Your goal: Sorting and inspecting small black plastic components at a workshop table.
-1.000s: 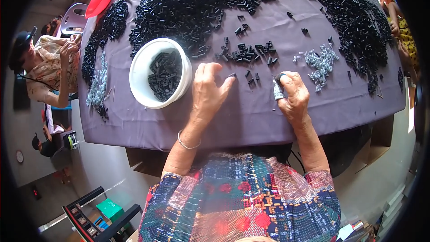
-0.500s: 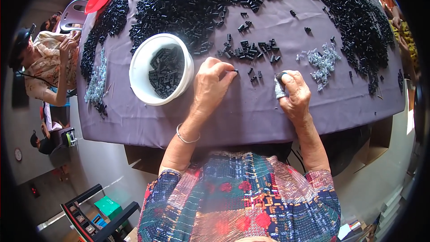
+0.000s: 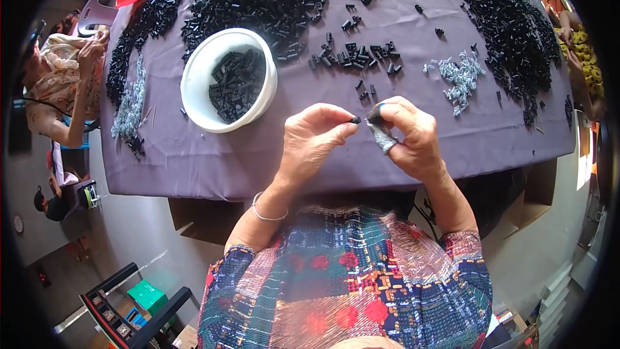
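Between thumb and forefinger my left hand [image 3: 313, 136] pinches a small black cylindrical piece [image 3: 356, 119]. Close to its right, my right hand [image 3: 413, 136] is closed in a pinch, with a grey cover [image 3: 385, 139] on its thumb and something dark at the fingertips. What the right fingers hold, if anything, is too small to make out. Just beyond the hands lie several loose black pieces [image 3: 363, 95] and a larger loose cluster of them [image 3: 355, 56]. A heap of small clear pieces [image 3: 460, 81] lies to the right of that cluster.
A white tub [image 3: 192, 100] part filled with black pieces stands at the left. A broad black heap [image 3: 252, 0] covers the far side of the purple cloth [image 3: 219, 174]. Clear pieces [image 3: 131, 106] lie at the left edge. People sit at the left [image 3: 61, 84] and right [image 3: 575, 52].
Both hands have drawn nearer the table's front edge and closer together. The left still pinches its black piece. The view has shifted slightly.
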Demonstrator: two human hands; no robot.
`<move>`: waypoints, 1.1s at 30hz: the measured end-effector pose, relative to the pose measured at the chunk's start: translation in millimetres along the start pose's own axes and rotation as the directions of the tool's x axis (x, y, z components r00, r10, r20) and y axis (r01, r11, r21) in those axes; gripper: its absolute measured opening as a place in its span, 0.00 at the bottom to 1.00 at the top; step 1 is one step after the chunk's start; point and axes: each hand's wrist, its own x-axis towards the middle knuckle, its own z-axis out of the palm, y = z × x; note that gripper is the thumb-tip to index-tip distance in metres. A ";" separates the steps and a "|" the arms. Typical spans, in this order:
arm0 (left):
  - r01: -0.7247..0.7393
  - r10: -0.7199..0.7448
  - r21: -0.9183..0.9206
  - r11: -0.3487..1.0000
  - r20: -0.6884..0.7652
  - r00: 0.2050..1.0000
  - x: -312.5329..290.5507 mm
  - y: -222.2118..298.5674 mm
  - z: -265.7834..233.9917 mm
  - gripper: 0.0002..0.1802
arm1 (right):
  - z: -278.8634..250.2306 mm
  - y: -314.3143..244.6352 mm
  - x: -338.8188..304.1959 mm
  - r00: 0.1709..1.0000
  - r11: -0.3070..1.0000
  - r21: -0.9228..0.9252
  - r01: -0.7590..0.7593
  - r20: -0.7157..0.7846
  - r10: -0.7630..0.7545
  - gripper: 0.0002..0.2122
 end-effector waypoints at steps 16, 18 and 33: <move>-0.246 0.284 0.507 0.826 0.004 0.959 -4.1 -13.2 -6.5 0.08 | 5.7 1.5 -13.0 0.998 0.998 -0.043 -0.052 0.030 0.053 0.14; -0.188 0.226 0.458 0.869 -0.029 0.974 -1.0 -16.4 -9.3 0.09 | 6.8 4.8 -14.3 0.999 0.997 -0.054 -0.054 0.007 0.054 0.14; 0.356 -0.327 -0.601 0.716 0.162 0.931 -2.3 -19.0 -6.9 0.08 | 10.2 -6.4 -9.5 0.991 0.991 0.026 -0.130 0.017 0.129 0.11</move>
